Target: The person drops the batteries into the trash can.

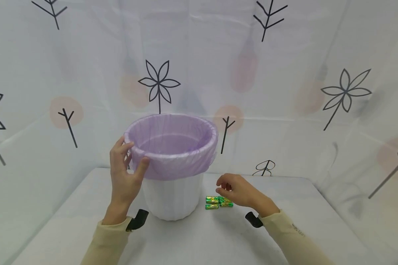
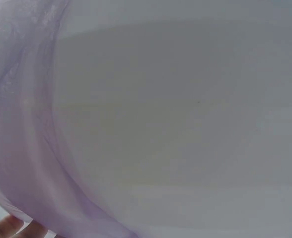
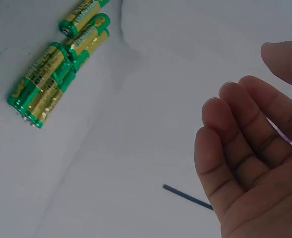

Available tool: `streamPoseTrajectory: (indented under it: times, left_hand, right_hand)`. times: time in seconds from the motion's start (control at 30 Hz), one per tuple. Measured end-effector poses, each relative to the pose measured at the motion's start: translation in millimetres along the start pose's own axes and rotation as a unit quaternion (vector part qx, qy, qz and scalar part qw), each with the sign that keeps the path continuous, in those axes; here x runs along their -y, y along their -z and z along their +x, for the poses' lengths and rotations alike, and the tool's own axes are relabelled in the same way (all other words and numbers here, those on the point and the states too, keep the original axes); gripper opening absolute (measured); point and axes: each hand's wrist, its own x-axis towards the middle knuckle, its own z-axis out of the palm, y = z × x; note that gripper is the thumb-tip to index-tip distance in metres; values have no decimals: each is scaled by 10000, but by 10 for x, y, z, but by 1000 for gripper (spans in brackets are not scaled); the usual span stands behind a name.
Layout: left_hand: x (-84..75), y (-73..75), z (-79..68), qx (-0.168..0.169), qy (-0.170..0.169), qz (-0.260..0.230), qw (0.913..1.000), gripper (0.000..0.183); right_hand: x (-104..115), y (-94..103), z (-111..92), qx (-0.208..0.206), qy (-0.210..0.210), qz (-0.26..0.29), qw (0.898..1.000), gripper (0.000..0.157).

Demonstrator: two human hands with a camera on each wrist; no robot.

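Observation:
A white trash bin (image 1: 172,198) stands upright on the table, lined with a thin purple bag (image 1: 175,167) folded down over its rim. At the bin's left side my left hand (image 1: 124,180) grips the bagged rim, thumb on the front and fingers round the side. Its fingertips (image 2: 7,227) show at the lower left of the left wrist view, beside the purple plastic. To the right of the bin lie several green-and-gold batteries (image 1: 212,201), grouped close together. Just above and right of them hovers my right hand (image 1: 240,189), fingers loosely bent and the palm (image 3: 265,198) holding nothing.
The white table (image 1: 172,243) reaches back to a hanging white cloth (image 1: 278,143) printed with black flowers and twigs. Black wrist mounts (image 1: 138,219) sit at both sleeve cuffs.

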Motion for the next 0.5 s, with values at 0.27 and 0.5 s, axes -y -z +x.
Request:
streamPoseTrajectory:
  times: [0.27, 0.5]
  left_hand:
    - [9, 9, 8, -24, -77, -71, 9999, 49]
    - [9, -1, 8, -2, -115, -79, 9999, 49]
  right_hand:
    - [-117, -233, -8, 230, -157, 139, 9995, 15]
    - [-229, -428, -3, 326, -237, 284, 9988, 18]
